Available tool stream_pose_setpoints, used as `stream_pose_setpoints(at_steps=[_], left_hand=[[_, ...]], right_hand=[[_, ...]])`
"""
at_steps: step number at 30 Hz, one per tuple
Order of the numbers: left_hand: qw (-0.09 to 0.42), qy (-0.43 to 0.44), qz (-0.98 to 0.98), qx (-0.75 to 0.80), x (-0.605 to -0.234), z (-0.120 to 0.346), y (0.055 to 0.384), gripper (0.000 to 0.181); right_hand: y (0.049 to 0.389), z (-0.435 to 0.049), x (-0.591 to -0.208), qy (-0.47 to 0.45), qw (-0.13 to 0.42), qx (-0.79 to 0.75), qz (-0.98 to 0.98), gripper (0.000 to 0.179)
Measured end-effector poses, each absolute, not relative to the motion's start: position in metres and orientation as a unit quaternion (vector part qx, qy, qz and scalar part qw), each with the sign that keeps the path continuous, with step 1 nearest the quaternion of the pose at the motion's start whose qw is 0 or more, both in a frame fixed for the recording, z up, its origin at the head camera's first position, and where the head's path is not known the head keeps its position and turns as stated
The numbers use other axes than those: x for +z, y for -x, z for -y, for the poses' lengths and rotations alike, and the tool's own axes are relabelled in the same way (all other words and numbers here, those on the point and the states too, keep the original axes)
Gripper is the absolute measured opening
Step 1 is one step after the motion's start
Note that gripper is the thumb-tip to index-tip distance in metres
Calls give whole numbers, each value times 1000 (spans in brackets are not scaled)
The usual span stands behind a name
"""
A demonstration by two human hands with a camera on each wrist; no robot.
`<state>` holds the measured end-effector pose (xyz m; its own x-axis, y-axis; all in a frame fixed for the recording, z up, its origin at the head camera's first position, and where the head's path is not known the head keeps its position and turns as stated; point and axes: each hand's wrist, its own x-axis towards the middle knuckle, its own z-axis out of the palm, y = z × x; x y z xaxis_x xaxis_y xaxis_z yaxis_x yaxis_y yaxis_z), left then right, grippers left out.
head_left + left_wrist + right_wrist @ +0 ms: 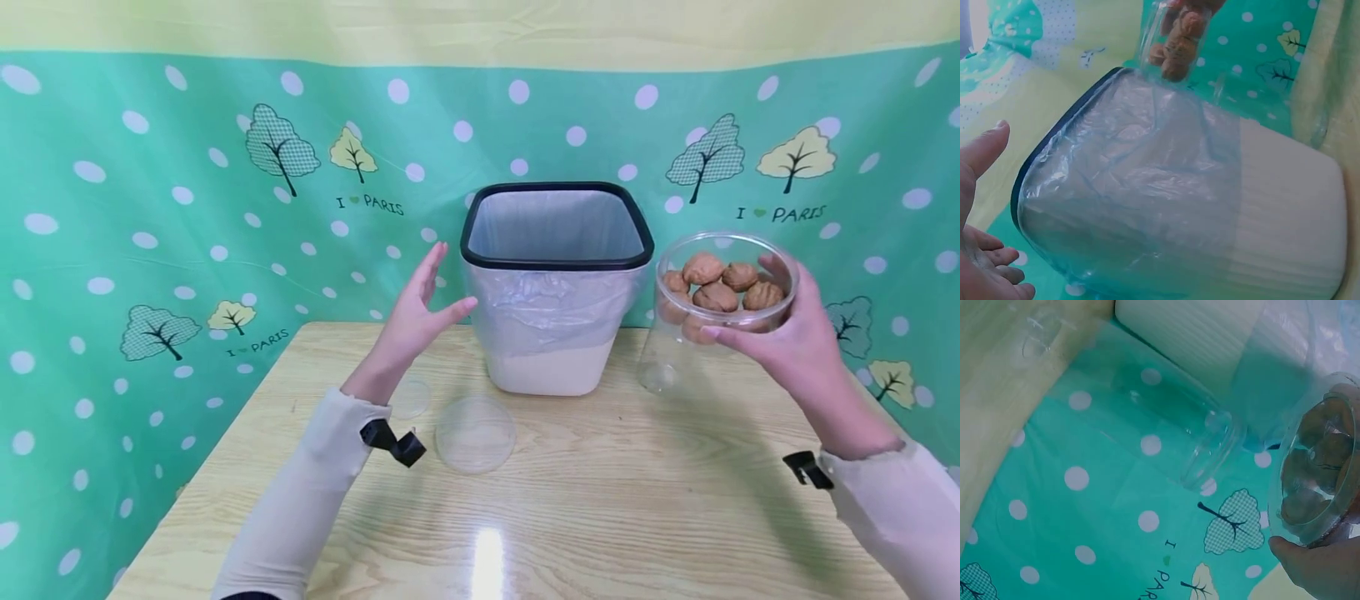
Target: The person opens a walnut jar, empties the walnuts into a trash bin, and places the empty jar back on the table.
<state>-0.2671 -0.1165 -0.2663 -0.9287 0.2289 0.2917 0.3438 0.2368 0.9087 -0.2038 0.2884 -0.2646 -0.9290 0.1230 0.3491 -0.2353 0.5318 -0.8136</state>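
My right hand point(802, 325) grips a clear round container point(726, 318) by its side, up off the table and right of the bin. Several brown walnuts point(716, 296) lie in it; the right wrist view shows the walnuts point(1319, 459) behind its clear wall. My left hand point(416, 312) is raised at the bin's left, thumb and fingers spread, holding nothing. In the left wrist view that hand point(975, 262) is beside the bin's dark rim, apart from it. Between the hands stands a white trash bin point(547, 371) with a black rim and a translucent liner point(551, 308).
A tall clear jar point(1166, 419) stands on the table right of the bin, partly behind the held container. Two clear round lids lie flat: a large lid point(476, 433) before the bin and a smaller lid point(411, 398). A green patterned curtain point(187, 250) hangs behind the wooden table point(600, 500).
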Motion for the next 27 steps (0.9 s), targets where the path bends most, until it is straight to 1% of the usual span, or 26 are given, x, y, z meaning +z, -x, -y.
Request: stream_pose_setpoints(at_steps=[2,5,9,14,20,27], left_hand=[[58,179,791,-582,-261,113,271,89],[59,160,803,-570,-254,109,277,88],[47,129,817,-560,-247,103,284,90],[40,120,820,-559,-245,95,294,90],[37,116,817,-563,-244,89,302,90],[33,117,817,-563,-239,81,308,89]], right_hand=[[207,-289,-259,-29,183,485,854,99],[213,-288,-251,-24,179,493,851,97],[221,-284,-240,-19,178,506,844,95],[235,-281,-225,-20,194,514,835,92],[252,-277,-215,-35,213,520,826,96],[267,-275,-215,-51,246,494,832,103]])
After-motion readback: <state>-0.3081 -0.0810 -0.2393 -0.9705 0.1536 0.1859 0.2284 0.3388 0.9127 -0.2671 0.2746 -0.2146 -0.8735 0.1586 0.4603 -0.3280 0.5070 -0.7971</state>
